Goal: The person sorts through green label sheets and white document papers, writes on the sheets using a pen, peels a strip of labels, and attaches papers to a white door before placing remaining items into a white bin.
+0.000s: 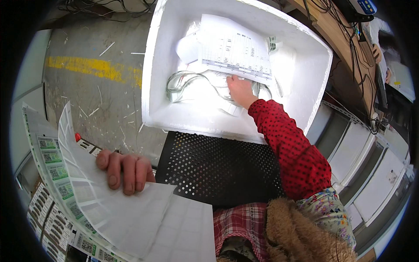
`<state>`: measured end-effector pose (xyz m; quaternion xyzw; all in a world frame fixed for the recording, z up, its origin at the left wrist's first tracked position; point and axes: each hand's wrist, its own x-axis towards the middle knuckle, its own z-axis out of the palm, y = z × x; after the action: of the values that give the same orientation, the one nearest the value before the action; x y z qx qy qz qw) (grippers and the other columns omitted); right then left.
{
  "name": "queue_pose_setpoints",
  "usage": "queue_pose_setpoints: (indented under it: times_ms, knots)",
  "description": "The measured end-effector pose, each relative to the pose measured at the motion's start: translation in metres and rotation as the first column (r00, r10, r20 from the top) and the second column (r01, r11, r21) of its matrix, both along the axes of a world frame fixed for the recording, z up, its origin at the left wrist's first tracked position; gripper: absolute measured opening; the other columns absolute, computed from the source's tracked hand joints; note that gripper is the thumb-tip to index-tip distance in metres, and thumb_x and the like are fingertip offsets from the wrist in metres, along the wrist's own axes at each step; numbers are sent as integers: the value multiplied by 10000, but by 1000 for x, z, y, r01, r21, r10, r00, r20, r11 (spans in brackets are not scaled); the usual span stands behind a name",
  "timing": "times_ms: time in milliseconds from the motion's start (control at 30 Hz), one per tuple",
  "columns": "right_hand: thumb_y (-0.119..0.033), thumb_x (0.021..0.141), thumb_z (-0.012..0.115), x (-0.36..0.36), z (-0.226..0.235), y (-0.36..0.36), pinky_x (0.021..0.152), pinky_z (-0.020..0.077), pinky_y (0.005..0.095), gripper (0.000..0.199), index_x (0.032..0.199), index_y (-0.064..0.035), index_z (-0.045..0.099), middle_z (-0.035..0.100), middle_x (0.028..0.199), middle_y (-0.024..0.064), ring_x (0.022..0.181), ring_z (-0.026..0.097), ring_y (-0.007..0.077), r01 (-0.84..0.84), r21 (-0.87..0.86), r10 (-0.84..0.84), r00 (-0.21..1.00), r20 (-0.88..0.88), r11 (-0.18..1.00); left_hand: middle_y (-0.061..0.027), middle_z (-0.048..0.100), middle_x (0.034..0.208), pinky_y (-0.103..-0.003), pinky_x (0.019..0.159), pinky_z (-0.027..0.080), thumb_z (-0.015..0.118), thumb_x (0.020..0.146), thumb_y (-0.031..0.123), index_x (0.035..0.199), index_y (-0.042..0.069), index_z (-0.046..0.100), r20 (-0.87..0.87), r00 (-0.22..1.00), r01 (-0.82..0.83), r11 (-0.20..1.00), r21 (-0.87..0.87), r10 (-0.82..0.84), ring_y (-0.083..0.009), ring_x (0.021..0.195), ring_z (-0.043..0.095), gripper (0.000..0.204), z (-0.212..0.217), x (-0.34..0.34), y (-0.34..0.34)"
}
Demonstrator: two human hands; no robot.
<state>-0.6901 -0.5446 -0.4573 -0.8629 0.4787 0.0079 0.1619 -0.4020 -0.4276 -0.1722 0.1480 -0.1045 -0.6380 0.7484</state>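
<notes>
My left hand [127,171] has its fingers folded over the edge of several label sheets [139,214]. Their pale backs face up, and rows of green-and-white code labels [54,161] show along the outer side. My right hand [241,91] reaches into a white foam box [150,78], its fingers closed at the lower edge of a printed sheet [235,48]; part of the grip is hidden. Coiled label strips [176,87] lie beside that hand on the box bottom. A blank white paper piece [187,49] sits left of the printed sheet.
A black perforated surface [218,166] lies between me and the box. Cables [355,56] hang along a wooden bench edge [323,22] at right, where another person's hand [376,53] shows. White drawers [379,183] stand lower right. Scraps litter the grey floor [100,100] at left.
</notes>
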Motion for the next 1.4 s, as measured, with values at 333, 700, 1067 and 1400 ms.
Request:
queue_pose_setpoints:
  times_ms: [333, 700, 1067, 1400]
  knots:
    - [-85, 776, 588, -29, 29, 36, 608, 517, 348, 323, 1090, -10, 607, 585, 1164, 170, 711, 629, 236, -251, -35, 241, 953, -183, 967, -45, 614, 788, -288, 525, 504, 437, 997, 216, 1064, 8, 526, -22, 1000, -2, 998, 70, 4, -156, 564, 568, 236, 4, 0, 0]
    - [-95, 773, 591, -14, 42, 51, 599, 482, 335, 200, 956, -13, 586, 585, 968, 99, 767, 618, 213, -324, 96, 338, 905, -259, 941, -37, 600, 798, -284, 510, 496, 389, 1021, 235, 1026, 46, 483, -19, 999, -24, 998, 57, 26, -166, 587, 570, 211, 0, -1, -1]
    - [-201, 785, 650, 66, 14, -12, 696, 516, 467, 208, 881, -16, 640, 656, 857, 187, 857, 642, 363, 88, 309, -126, 986, 107, 947, -36, 591, 797, -289, 559, 509, 420, 1015, 251, 1039, 36, 498, -31, 998, -47, 998, 33, 48, -151, 599, 572, 229, 2, -2, 6]
    - [-180, 843, 576, 69, 104, -42, 681, 521, 361, 214, 906, 21, 616, 664, 812, 133, 746, 658, 259, 68, 857, -780, 454, 430, 512, -65, 569, 893, -360, 608, 482, 391, 1023, 307, 1255, -13, 458, -36, 999, -27, 995, -93, 24, -200, 675, 539, 401, -15, 5, 12]
